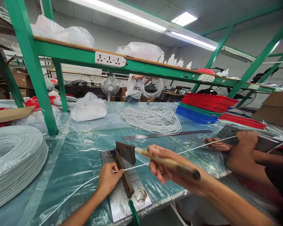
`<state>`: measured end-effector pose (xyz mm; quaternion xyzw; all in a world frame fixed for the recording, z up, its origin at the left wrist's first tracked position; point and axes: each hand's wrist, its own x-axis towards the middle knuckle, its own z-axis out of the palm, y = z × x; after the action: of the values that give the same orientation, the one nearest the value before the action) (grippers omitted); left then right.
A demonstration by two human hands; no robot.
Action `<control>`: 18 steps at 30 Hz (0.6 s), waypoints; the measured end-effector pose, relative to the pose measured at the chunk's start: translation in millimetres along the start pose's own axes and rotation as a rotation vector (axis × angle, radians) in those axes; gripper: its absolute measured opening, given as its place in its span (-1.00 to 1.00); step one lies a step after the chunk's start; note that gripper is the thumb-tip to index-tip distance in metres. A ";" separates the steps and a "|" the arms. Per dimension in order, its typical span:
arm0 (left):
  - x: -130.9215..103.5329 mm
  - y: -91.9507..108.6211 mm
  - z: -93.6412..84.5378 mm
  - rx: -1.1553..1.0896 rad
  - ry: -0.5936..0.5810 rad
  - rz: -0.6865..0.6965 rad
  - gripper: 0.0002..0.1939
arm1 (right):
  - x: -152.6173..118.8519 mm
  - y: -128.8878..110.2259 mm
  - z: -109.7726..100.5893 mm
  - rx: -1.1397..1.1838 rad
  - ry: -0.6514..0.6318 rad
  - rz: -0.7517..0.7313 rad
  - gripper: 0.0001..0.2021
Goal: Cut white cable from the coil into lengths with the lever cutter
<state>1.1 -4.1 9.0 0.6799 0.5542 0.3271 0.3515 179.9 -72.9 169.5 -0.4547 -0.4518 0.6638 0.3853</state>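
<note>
My left hand (109, 178) pinches a thin white cable (135, 166) between thumb and fingers, right beside the fixed lower bar of a lever cutter (124, 175). The cable lies across that bar and runs on to the right. Above it, the cutter's dark blade (126, 152) is raised. My right hand (163, 161) is closed on the blade's worn wooden handle (184, 171), which points toward me. The cutter stands on a metal base plate (116, 205) at the table's front edge. On the right, a co-worker's hand (246, 138) holds the cable's far end.
A large cable coil (19, 166) lies at left, and a loose cable bundle (151, 119) farther back. A steel ruler (165, 135) lies behind the cutter. Stacked bins (202, 106) stand at back right. A green clamp (133, 212) sits at the front edge. A green shelf frame (33, 69) spans above.
</note>
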 end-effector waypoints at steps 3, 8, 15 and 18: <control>-0.7 2.9 -1.3 0.026 0.016 0.013 -0.71 | -17.7 24.0 0.0 0.070 0.029 0.086 -0.67; -0.6 5.3 -1.6 0.066 0.041 0.031 -0.70 | -32.8 42.6 8.6 0.144 0.147 0.201 -0.36; -0.4 6.7 -0.2 0.102 0.064 0.041 -0.71 | -32.0 70.1 19.7 0.133 0.166 0.345 -0.63; -0.4 5.6 0.4 0.112 0.078 0.048 -0.72 | -27.2 90.0 17.9 0.008 0.173 0.306 -0.47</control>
<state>4.3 -5.3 13.4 0.6983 0.5686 0.3303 0.2829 161.7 -129.0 94.1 -0.5721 -0.3398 0.6748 0.3192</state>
